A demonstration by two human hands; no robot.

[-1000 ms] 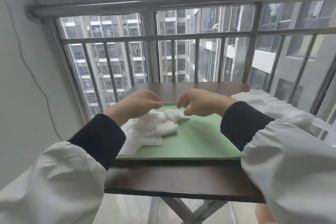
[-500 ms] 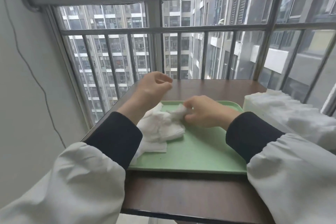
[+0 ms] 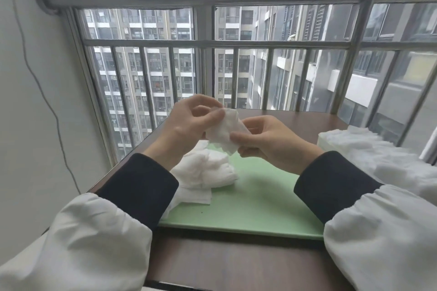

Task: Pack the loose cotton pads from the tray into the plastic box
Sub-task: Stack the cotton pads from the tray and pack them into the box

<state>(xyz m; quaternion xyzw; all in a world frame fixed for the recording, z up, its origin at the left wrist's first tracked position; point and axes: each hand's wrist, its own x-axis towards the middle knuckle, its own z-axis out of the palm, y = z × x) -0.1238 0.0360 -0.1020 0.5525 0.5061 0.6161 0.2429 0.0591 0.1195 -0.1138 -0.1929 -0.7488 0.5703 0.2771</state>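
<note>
Head view. The left hand (image 3: 189,125) and the right hand (image 3: 272,142) are meeting above the far half of the tray (image 3: 260,208), and together they are holding one cotton pad (image 3: 224,132) up in the air, clear of everything under it. The left fingers (image 3: 212,116) are curling in and pinching the pad's ten o'clock edge. The right fingers (image 3: 238,136) are pinching its four o'clock edge, thumb on the near face. Neither hand is spread wide; both are closing narrowly on the pad, which is lying slightly crumpled between them.

The green tray is sitting flat on the dark brown table (image 3: 236,264). A pile of loose pads (image 3: 208,170) is resting on the tray towards its nine o'clock side, directly below the left wrist, and some flat pads are poking out from under the pile at its six o'clock edge. The rest of the tray surface is showing bare green.

The plastic box (image 3: 326,142) is standing on the table at three o'clock of the tray, just beside it. White pads (image 3: 354,134) are filling it to above the rim. The right sleeve is partly covering its near end, so its full outline cannot be told.

At twelve o'clock, a metal window railing (image 3: 236,43) is running behind the table. A thin cable (image 3: 47,101) is hanging down the wall at nine o'clock.
</note>
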